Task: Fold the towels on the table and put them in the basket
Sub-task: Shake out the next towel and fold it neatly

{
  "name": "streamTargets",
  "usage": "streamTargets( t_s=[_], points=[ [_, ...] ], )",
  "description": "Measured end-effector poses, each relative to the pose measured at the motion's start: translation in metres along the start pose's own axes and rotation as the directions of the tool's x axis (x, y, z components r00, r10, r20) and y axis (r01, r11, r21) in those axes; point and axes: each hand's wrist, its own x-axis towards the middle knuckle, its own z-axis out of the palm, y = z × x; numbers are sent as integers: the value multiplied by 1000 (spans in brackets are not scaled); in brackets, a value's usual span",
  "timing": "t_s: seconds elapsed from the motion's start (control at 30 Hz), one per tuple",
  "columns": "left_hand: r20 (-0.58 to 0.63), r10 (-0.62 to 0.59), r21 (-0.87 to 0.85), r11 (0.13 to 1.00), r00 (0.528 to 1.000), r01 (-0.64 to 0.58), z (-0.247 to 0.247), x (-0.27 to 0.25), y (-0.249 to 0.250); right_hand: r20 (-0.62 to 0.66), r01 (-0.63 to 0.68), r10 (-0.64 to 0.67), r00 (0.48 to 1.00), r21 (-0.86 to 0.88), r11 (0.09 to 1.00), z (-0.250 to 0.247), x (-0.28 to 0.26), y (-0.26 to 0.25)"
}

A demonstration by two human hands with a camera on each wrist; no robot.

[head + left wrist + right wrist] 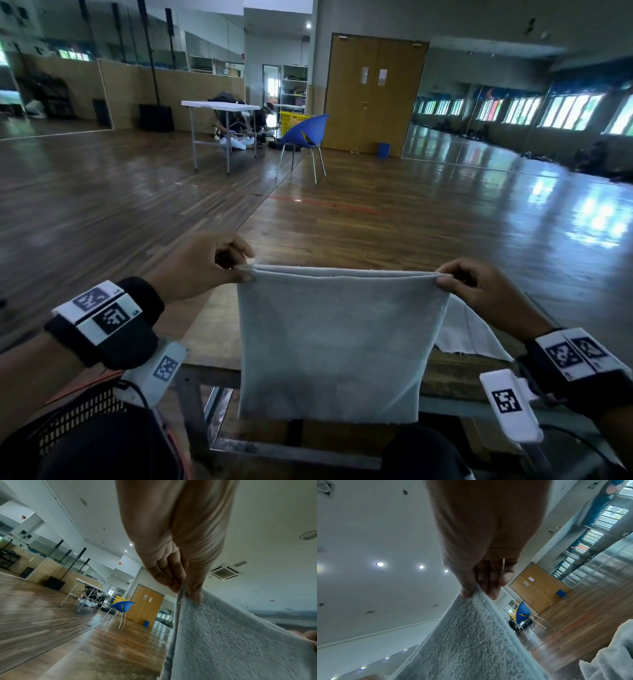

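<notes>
- Head view: the left hand (202, 263) and the right hand (486, 291) each pinch one top corner of a pale grey towel (335, 342), thumb in front and fingers curled behind. The towel hangs doubled — two layers show along its top edge — stretched flat between the hands, in the air above the near edge of the wooden table (219, 329). A second towel (469, 335), white and crumpled, lies on the table behind the held one, below the right hand. A dark mesh basket (82, 414) sits at the lower left, under the left wrist. Far across the wooden floor stand a blue chair (305, 132), a white folding table (219, 106) and a yellow crate (291, 121).
- Left wrist view: the left hand (173, 566) grasps the towel's (228, 639) corner between thumb and curled fingers (164, 577); the cloth falls away taut toward the lower right.
- Right wrist view: the right hand (484, 563) nips the towel's (467, 639) other corner, thumb on the near face — the second towel (611, 655) shows at the lower right edge.
</notes>
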Motion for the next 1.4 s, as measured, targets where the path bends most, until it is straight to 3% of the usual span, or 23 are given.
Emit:
streamTargets(
  t_s=[0.2,0.27,0.37,0.43,0.57,0.63,0.73,0.8,0.9,1.03,1.13,1.23,1.4],
  points=[
    [52,7,189,982,999,-16,-1,0,-12,87,24,-18,996,-66,998,9,-1,-3],
    [129,-31,105,994,991,18,-2,0,-17,119,24,-15,993,-68,997,10,0,0],
    [298,-55,-198,973,953,118,-8,1,-24,124,-11,10,992,5,1000,8,2,10],
    [305,-59,-213,968,950,129,-10,10,-30,120,-34,29,992,39,999,11,10,17],
    [131,-51,122,992,990,35,8,46,-50,116,-84,84,990,-3,996,35,41,29],
    [-15,40,274,961,999,-34,20,66,-64,90,-90,93,992,-36,995,49,62,35],
    [-163,205,391,911,965,-127,31,89,-92,2,-114,115,993,-30,993,68,90,47],
    [-185,268,436,885,945,-165,40,97,-112,-31,-138,137,990,-30,990,82,98,57],
    [-93,265,472,861,960,-192,59,89,-145,-15,-169,169,986,-59,984,110,90,74],
    [165,67,563,813,984,-150,84,58,-183,92,-182,189,978,-77,980,150,53,94],
    [272,8,612,771,962,-179,98,33,-201,241,-143,178,954,-154,978,174,17,108],
    [416,-91,630,746,905,-214,107,16,-208,408,-69,144,901,-194,979,187,-14,118],
    [376,-171,562,823,911,-77,110,6,-210,411,81,31,911,-252,964,193,-30,124]
  ],
)
